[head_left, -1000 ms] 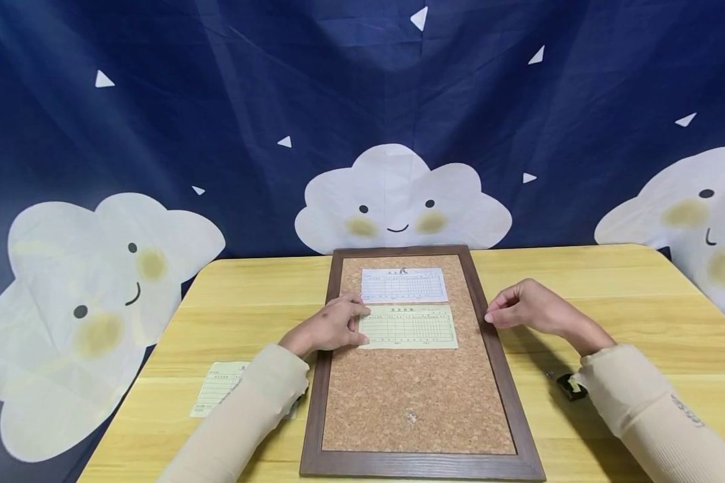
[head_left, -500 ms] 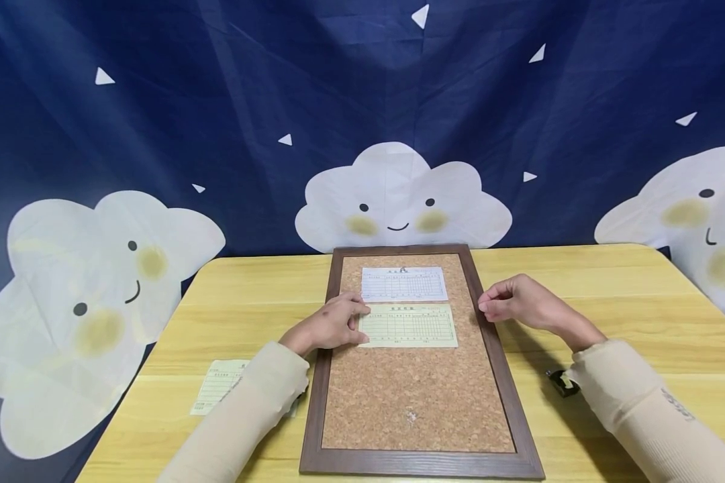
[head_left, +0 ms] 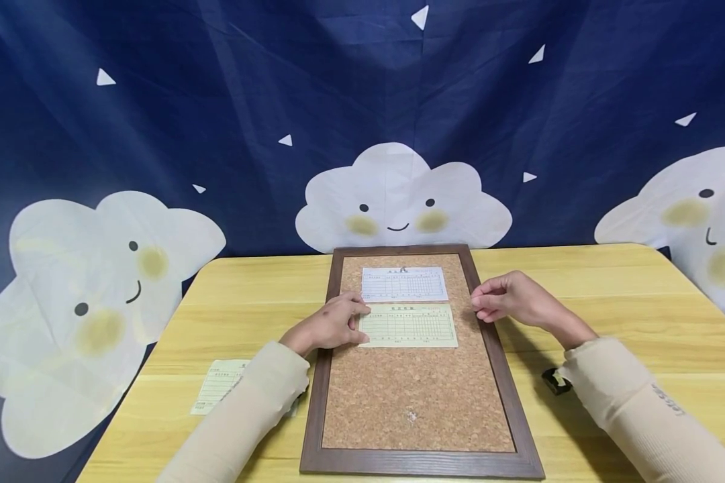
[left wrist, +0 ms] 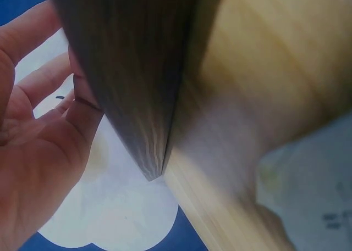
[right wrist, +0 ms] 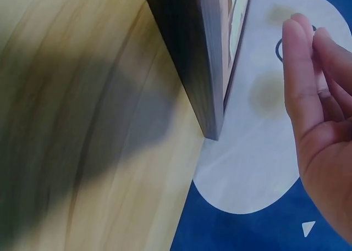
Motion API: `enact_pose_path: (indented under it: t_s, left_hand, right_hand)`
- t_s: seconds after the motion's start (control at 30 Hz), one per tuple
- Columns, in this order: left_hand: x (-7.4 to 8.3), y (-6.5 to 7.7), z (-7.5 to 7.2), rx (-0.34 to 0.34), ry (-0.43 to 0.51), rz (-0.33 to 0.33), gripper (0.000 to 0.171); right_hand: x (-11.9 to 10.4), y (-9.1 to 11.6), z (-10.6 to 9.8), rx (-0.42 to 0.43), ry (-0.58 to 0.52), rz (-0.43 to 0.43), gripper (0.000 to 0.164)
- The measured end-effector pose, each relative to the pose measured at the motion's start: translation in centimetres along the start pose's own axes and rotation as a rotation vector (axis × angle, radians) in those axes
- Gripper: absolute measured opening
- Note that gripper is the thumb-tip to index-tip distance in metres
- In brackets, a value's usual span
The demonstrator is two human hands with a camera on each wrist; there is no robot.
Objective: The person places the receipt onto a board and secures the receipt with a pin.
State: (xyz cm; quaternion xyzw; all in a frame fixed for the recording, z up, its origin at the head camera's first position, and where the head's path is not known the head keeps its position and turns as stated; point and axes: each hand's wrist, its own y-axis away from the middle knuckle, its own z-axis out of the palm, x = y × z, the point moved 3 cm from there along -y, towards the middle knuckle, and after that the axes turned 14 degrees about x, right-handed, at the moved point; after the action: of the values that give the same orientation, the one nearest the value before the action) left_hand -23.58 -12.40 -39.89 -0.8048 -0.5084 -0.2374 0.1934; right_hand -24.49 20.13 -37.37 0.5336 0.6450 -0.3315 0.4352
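A pale yellow printed form slip (head_left: 407,326) lies on a framed cork board (head_left: 411,389). My left hand (head_left: 332,323) reaches over the board's left side, its thumb and forefinger spread and resting on the slip's left edge. Right above it on the board is a white form slip (head_left: 403,284), with a small fastener (head_left: 403,270) at its top edge. My right hand (head_left: 507,300) hovers at the board's right frame edge, thumb and fingertips drawn together. I cannot tell whether something tiny sits between them. In the right wrist view the fingertips (right wrist: 297,26) show beside the board's frame.
Another yellow slip (head_left: 217,386) lies on the wooden table (head_left: 260,288) to the left, partly under the left sleeve. A small clear cluster (head_left: 411,417) sits low on the cork. A black device (head_left: 557,381) shows under the right sleeve. A blue cloud-print curtain (head_left: 242,100) hangs behind.
My right hand has moved left and slightly away from me, from beside the board to over its right frame edge. The left hand and both slips on the board have stayed put.
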Motion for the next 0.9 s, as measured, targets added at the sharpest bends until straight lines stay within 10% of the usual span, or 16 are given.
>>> enact_pose_path:
  t_s: [0.9]
  left_hand:
    - [-0.2,0.0,0.2,-0.001,0.018,-0.005,0.055]
  right_hand:
    - [-1.1,-1.4,2.4,0.010,-0.011,-0.020,0.022]
